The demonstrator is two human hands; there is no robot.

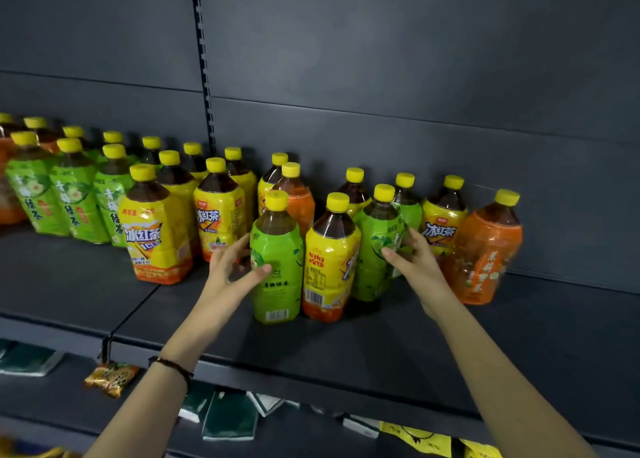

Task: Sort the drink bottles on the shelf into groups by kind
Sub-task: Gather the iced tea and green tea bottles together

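The dark grey metal shelf (346, 346) carried clear plastic drink bottles of brown tea, each with a yellow screw cap, in two clusters. The right cluster held nine, mixed together: three green-labelled, four yellow-labelled and two orange-labelled.

At its front stood a green-labelled bottle (277, 267), just beside a yellow-labelled bottle (329, 260). The left hand (232, 267) was spread wide, thumb lying on the front of that green label, fingers (238, 246) fanned by the bottle's left flank and not closed on it. The right hand (412, 260) curled round a second green-labelled bottle (372, 274), which leaned slightly. Its forefinger lay across the label and its thumb rose behind the right side, though blur softened the detail. An orange-labelled bottle (485, 256) stood at the far right end.

The left cluster showed thirteen caps. It had a front row of three green bottles (74, 201), yellow-labelled ones to their right, and an orange one cut by the frame edge. A dark beaded bracelet (171, 365) circled the left wrist. On the lower shelf (62, 405) lay one orange snack packet (110, 378) and several dark green packets (228, 416).
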